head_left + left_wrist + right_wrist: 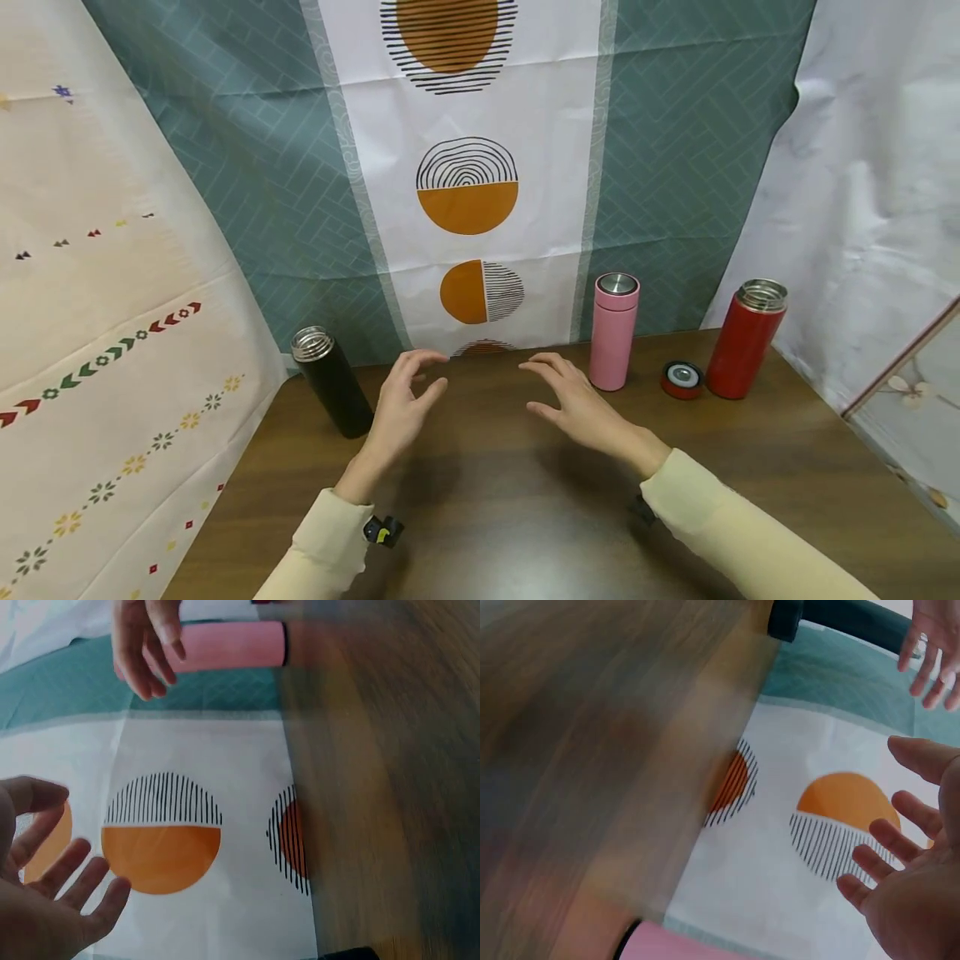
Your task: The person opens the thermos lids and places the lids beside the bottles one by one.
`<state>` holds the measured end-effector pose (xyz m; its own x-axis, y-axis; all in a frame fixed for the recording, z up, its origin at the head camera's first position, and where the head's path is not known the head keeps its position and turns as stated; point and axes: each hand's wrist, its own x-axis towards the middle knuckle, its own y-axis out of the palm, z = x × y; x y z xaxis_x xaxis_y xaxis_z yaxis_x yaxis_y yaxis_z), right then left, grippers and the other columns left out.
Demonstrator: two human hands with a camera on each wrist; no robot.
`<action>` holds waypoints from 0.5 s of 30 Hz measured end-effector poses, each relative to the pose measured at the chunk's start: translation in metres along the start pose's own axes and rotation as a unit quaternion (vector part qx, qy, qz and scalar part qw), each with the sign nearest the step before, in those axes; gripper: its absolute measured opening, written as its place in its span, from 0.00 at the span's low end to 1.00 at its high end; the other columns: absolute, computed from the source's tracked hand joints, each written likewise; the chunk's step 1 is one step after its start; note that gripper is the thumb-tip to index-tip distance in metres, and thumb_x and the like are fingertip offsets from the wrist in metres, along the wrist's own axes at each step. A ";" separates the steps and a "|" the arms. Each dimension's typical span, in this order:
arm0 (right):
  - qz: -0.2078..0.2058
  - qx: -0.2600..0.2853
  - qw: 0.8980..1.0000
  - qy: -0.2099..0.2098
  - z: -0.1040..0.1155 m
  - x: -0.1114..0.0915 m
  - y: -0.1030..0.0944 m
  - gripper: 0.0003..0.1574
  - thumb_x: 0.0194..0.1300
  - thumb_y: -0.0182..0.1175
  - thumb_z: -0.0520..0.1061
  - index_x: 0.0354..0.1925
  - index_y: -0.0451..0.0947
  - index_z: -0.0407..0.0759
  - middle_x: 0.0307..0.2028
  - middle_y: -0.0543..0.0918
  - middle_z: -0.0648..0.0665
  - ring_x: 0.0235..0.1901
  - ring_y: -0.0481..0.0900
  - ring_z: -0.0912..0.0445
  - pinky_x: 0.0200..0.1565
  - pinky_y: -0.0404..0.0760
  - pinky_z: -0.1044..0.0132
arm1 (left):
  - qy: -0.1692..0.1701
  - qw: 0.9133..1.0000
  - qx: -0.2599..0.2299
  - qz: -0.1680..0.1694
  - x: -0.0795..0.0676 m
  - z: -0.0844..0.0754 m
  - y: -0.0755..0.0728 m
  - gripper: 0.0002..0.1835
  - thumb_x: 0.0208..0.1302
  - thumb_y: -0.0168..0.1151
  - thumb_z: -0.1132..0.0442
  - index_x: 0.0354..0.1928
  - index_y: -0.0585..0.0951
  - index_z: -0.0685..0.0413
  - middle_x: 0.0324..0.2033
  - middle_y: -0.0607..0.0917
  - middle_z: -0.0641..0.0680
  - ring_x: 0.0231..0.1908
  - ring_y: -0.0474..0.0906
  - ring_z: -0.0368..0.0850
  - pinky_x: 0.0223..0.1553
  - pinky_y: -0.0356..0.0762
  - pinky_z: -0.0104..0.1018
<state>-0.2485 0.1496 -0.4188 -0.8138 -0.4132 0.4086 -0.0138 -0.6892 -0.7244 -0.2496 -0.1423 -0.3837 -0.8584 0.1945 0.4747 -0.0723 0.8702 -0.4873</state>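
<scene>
My left hand [400,408] hovers above the table, fingers loosely bent and apart, holding nothing. Just left of it stands a black thermos bottle [333,387] whose lid is off, showing a steel threaded neck. Facing it, my right hand [581,408] is also raised and holds nothing, as the right wrist view shows with its spread fingers [889,836]. A pink thermos bottle [614,333] stands upright behind and right of that hand, its cap on. Further right is a red thermos bottle [746,342], uncapped, with a red lid [682,380] lying beside it, inner side up.
The brown wooden table [495,517] ends at a patterned curtain [480,250] along the back. A cream embroidered cloth [112,375] hangs on the left, and a whitish cloth [877,208] hangs on the right. Small black devices sit at both wrists.
</scene>
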 end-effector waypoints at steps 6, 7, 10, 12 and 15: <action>-0.031 0.001 1.000 0.006 -0.009 -0.021 -0.020 0.37 0.68 0.71 0.42 0.71 0.71 0.46 0.68 0.70 0.42 0.69 0.67 0.41 0.67 0.69 0.36 | -0.008 0.997 -0.008 0.071 0.002 -0.007 0.011 0.15 0.74 0.66 0.57 0.59 0.82 0.47 0.59 0.79 0.50 0.62 0.74 0.54 0.65 0.72 0.59; -0.036 0.003 0.999 0.006 -0.010 -0.024 -0.023 0.37 0.68 0.71 0.42 0.71 0.71 0.46 0.68 0.70 0.42 0.69 0.67 0.42 0.67 0.69 0.37 | -0.008 0.997 -0.008 0.075 0.003 -0.008 0.013 0.15 0.74 0.66 0.56 0.59 0.82 0.47 0.59 0.79 0.50 0.62 0.74 0.55 0.66 0.71 0.59; -0.044 0.008 0.999 0.007 -0.013 -0.030 -0.028 0.37 0.68 0.71 0.42 0.71 0.71 0.45 0.68 0.69 0.41 0.69 0.67 0.43 0.67 0.70 0.39 | -0.016 0.996 -0.007 0.085 0.003 -0.010 0.017 0.16 0.73 0.66 0.55 0.59 0.82 0.49 0.59 0.79 0.50 0.63 0.74 0.55 0.67 0.70 0.60; -0.045 0.012 0.999 0.012 -0.014 -0.033 -0.032 0.37 0.68 0.71 0.42 0.71 0.70 0.45 0.68 0.69 0.41 0.69 0.66 0.43 0.68 0.69 0.38 | -0.025 0.996 -0.006 0.089 0.002 -0.010 0.020 0.16 0.73 0.67 0.56 0.59 0.82 0.49 0.59 0.79 0.50 0.63 0.74 0.54 0.67 0.69 0.60; -0.049 0.023 0.998 0.022 -0.017 -0.039 -0.037 0.36 0.68 0.71 0.41 0.71 0.71 0.44 0.68 0.69 0.40 0.69 0.67 0.42 0.68 0.70 0.38 | -0.030 0.995 -0.007 0.096 0.002 -0.010 0.025 0.16 0.73 0.67 0.55 0.60 0.82 0.48 0.59 0.79 0.49 0.63 0.74 0.54 0.67 0.70 0.60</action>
<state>-0.2262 0.2012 -0.4168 -0.8345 -0.3171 0.4507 -0.0685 -0.7518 -0.6558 -0.2483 -0.1162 -0.3875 -0.8841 0.3312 0.3297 0.1027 0.8260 -0.5543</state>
